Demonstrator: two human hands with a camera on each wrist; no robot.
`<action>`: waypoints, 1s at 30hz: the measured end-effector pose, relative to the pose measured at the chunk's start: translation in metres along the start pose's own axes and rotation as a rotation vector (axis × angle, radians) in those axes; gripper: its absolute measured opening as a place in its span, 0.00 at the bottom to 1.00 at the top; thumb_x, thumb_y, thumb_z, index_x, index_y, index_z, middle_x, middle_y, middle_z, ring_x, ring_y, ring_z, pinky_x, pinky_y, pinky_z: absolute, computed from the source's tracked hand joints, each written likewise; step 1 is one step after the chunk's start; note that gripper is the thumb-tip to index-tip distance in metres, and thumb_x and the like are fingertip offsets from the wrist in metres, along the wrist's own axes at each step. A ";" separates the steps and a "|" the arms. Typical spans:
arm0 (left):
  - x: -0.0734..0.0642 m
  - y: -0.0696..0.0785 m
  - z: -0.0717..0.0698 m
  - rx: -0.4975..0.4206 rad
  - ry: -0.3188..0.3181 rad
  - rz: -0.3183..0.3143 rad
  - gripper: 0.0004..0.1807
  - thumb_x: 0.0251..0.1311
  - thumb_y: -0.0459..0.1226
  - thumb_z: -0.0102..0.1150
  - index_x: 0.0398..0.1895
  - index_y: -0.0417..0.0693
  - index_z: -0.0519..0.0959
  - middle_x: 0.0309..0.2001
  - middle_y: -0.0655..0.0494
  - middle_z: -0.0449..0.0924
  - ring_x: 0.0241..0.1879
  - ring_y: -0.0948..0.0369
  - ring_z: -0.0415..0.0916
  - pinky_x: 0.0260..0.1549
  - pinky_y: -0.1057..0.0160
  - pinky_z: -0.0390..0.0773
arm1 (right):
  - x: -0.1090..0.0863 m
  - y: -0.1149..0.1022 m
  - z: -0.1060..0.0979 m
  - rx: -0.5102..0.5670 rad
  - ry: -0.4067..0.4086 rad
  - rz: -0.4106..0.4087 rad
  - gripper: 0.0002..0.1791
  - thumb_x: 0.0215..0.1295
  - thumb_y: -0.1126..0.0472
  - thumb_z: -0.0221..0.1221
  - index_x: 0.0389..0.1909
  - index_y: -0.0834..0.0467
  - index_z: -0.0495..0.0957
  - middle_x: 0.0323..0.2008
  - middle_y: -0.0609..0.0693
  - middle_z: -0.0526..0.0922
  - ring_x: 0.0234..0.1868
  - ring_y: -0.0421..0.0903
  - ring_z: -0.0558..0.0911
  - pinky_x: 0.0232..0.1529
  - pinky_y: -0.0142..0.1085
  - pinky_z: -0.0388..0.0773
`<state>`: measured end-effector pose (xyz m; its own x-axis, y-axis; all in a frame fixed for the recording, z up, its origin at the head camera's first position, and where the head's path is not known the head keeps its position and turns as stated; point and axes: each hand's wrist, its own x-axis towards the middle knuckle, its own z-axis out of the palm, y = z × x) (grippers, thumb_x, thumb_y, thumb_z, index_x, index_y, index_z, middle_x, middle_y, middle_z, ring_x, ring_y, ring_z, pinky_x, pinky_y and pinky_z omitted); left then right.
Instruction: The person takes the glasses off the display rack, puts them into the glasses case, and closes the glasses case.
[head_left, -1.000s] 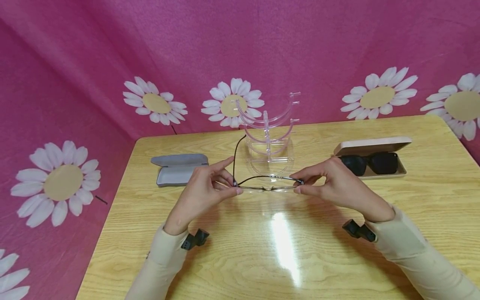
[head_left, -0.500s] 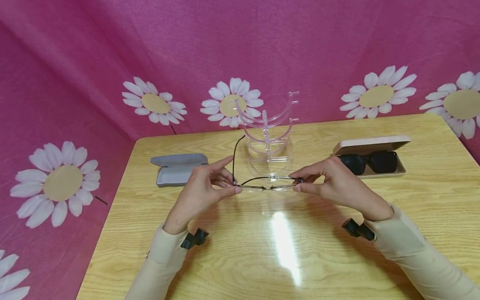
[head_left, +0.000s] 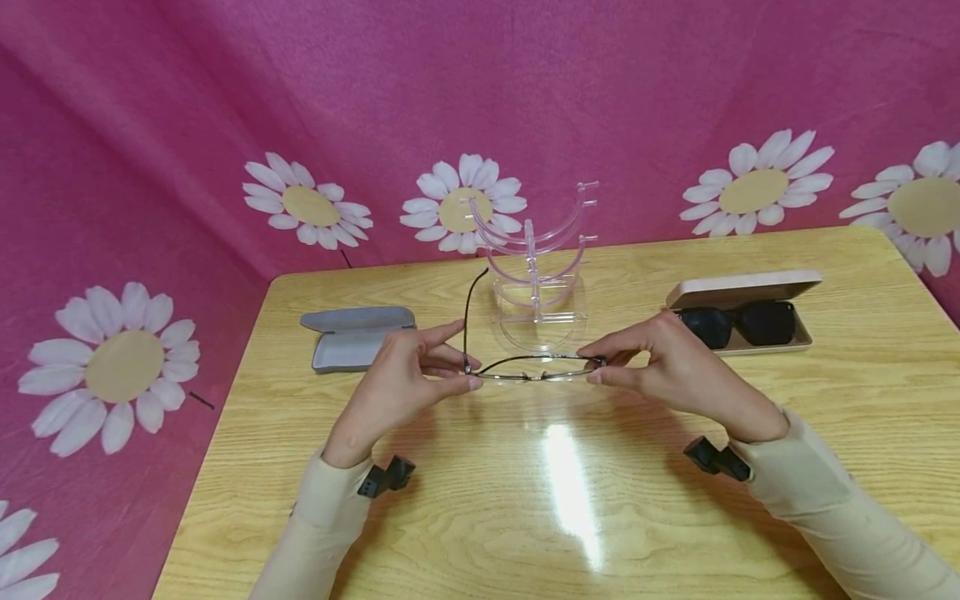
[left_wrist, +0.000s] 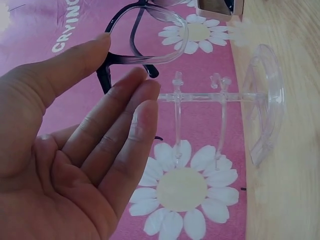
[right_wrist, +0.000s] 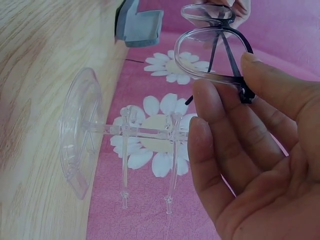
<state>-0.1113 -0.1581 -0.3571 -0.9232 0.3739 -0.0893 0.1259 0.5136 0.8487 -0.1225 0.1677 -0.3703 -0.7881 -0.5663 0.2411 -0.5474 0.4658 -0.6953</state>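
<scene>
Both hands hold a pair of eyeglasses (head_left: pixel 534 377) over the table, black along the top and transparent below. My left hand (head_left: pixel 401 375) pinches its left corner near the hinge, thumb in front. At the right corner my right hand (head_left: pixel 671 371) grips the frame between thumb and fingers. The left temple (head_left: pixel 467 321) stands unfolded, pointing away from me, while the right temple (head_left: pixel 517 358) lies folded across behind the lenses. Beyond the glasses stands a clear, tiered eyeglass display stand (head_left: pixel 533 267), seen sideways in both wrist views, with no glasses on its arms.
On the left lies an open grey glasses case (head_left: pixel 352 350) with nothing inside. To the right, an open beige case (head_left: pixel 742 289) holds black sunglasses (head_left: pixel 765 323). A pink curtain (head_left: pixel 622 100) with daisies hangs behind the wooden table (head_left: pixel 480 517).
My left hand has slid slightly left, and the unfolded temple has shifted a little left with it. The right hand keeps its grip almost unmoved.
</scene>
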 end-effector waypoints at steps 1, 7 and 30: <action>-0.001 0.000 0.000 0.006 -0.003 0.002 0.40 0.53 0.44 0.71 0.69 0.48 0.67 0.37 0.63 0.88 0.38 0.63 0.87 0.42 0.61 0.85 | 0.000 0.000 0.000 0.005 -0.002 -0.004 0.12 0.56 0.60 0.69 0.42 0.47 0.87 0.35 0.42 0.90 0.21 0.31 0.77 0.17 0.25 0.64; -0.003 0.003 -0.001 0.023 -0.027 0.017 0.40 0.55 0.42 0.70 0.70 0.46 0.65 0.37 0.63 0.88 0.39 0.62 0.87 0.40 0.68 0.84 | -0.001 -0.001 0.000 0.027 -0.010 -0.023 0.13 0.56 0.62 0.69 0.43 0.49 0.87 0.34 0.42 0.90 0.30 0.30 0.84 0.19 0.24 0.67; -0.008 0.009 0.001 0.101 -0.059 0.060 0.33 0.57 0.38 0.68 0.67 0.46 0.70 0.40 0.60 0.88 0.37 0.70 0.85 0.39 0.70 0.84 | -0.001 0.000 0.000 0.011 -0.008 -0.051 0.14 0.56 0.63 0.68 0.44 0.48 0.87 0.35 0.42 0.90 0.35 0.30 0.85 0.26 0.24 0.75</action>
<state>-0.1028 -0.1558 -0.3490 -0.8902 0.4497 -0.0734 0.2189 0.5632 0.7968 -0.1220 0.1687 -0.3708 -0.7571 -0.5944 0.2710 -0.5836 0.4289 -0.6895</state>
